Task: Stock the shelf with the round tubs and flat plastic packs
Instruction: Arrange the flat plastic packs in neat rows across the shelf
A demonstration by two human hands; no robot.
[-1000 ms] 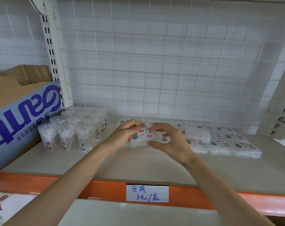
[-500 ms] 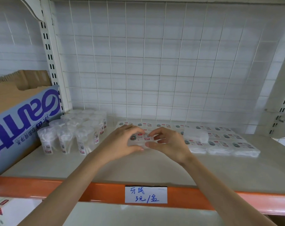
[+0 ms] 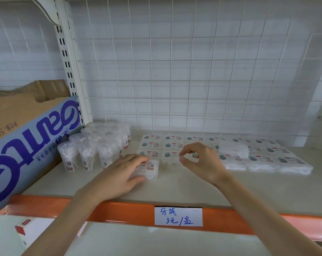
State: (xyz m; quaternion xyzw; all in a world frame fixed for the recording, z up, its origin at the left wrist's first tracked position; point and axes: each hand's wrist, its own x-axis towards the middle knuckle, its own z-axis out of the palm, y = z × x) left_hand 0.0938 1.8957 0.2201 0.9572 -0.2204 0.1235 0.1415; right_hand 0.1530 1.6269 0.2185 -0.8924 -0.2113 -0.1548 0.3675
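A flat plastic pack (image 3: 150, 169) lies on the beige shelf (image 3: 239, 191), in front of the left end of the pack rows. My left hand (image 3: 119, 177) grips it, fingers over its top and thumb at its near side. Rows of flat plastic packs (image 3: 263, 160) run along the back to the right, with one loose pack (image 3: 233, 149) lying on top of them. My right hand (image 3: 200, 162) hovers over the front row, thumb and forefinger close together, with nothing visible between them. Round clear tubs (image 3: 93, 150) stand clustered at the back left.
A blue and white cardboard box (image 3: 27, 145) fills the left end, close to the tubs. A wire mesh (image 3: 175, 71) closes the back. The orange front rail (image 3: 119, 209) carries a handwritten price label (image 3: 178, 216). A small red and white box (image 3: 23, 226) sits below.
Both hands held one pack above the rows. Now it sits on the shelf further left and nearer, under my left hand alone. My right hand has let go.
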